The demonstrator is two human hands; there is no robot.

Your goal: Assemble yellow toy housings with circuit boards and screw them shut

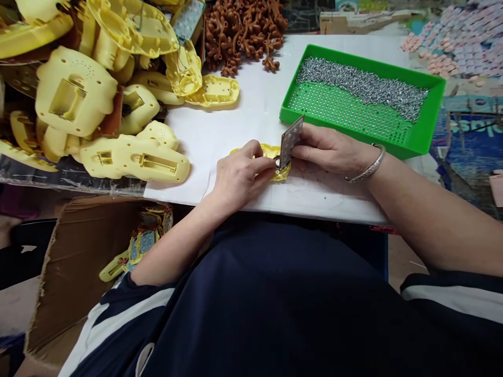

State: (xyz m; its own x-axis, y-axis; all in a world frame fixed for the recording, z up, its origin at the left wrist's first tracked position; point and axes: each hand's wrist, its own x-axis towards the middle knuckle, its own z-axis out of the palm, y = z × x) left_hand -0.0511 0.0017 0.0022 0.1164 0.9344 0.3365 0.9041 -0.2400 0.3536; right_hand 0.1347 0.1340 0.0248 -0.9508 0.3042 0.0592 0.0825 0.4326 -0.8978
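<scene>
My right hand (328, 148) pinches a greyish circuit board (291, 141) between thumb and fingers, holding it on edge. Below the board lies a small yellow plastic shell (280, 174) on the white tabletop, partly covered by both hands. My left hand (243, 170) is closed over the left side of this shell, its fingertips meeting by a small round dark-and-silver part (277, 163) near the board's lower edge. Whether the left fingers grip that part or the shell I cannot tell.
A green perforated tray (288, 107) with many small screws (365, 81) stands behind my right hand. Yellow plastic shells (74, 97) are heaped at the left, brown plastic pieces (245, 31) at the back. An open cardboard box (78, 251) with assembled yellow parts is below the table's left edge.
</scene>
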